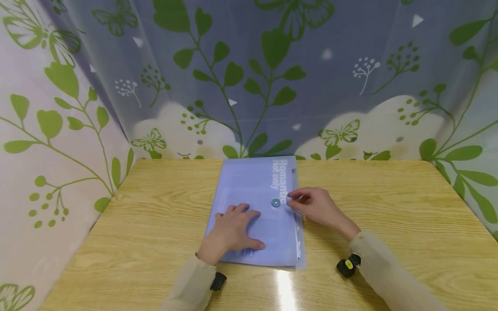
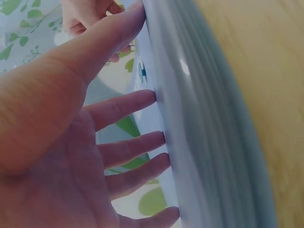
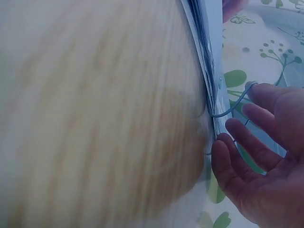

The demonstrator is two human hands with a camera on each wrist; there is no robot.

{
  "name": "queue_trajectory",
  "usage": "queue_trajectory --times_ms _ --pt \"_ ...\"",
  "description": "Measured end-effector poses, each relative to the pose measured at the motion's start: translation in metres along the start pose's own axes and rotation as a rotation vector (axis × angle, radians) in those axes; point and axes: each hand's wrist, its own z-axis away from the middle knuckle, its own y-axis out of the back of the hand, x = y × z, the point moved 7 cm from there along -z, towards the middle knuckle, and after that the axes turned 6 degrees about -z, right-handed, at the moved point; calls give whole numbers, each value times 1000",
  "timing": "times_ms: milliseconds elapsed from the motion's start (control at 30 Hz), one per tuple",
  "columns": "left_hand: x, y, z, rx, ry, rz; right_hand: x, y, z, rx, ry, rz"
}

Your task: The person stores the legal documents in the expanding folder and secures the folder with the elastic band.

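Note:
A purple plastic document folder (image 1: 249, 172) with white lettering lies on the wooden table, papers showing at its right side. A round button (image 1: 276, 202) sits on its cover. My left hand (image 1: 231, 231) rests on the cover, fingers spread; in the left wrist view those fingertips (image 2: 151, 96) touch it beside the folder's thick edge (image 2: 204, 114). At the right edge, near the button, my right hand (image 1: 319, 207) pinches a thin cord (image 3: 228, 114). The right wrist view shows this cord running from the folder's edge up to the fingertips (image 3: 254, 88).
The wooden table (image 1: 155, 207) extends to both sides of the folder. A leaf-patterned curtain (image 1: 249, 86) hangs behind the table's back edge, and similar cloth flanks it. Dark wrist devices (image 1: 346, 267) sit at both sleeves.

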Motion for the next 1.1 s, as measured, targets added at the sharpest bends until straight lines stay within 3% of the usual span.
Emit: queue_trajectory --times_ms 200,533,967,1100 --pt "-1 -2 -1 -3 2 -9 -7 -6 -6 -11 72 79" --pt "0 -1 -2 3 -6 -9 -13 -14 -16 -56 116 154" --pt "3 1 -4 0 -14 -21 -25 -22 -27 -66 219 286" --pt "2 0 -2 -8 -13 -26 -28 -27 -28 -60 218 323"
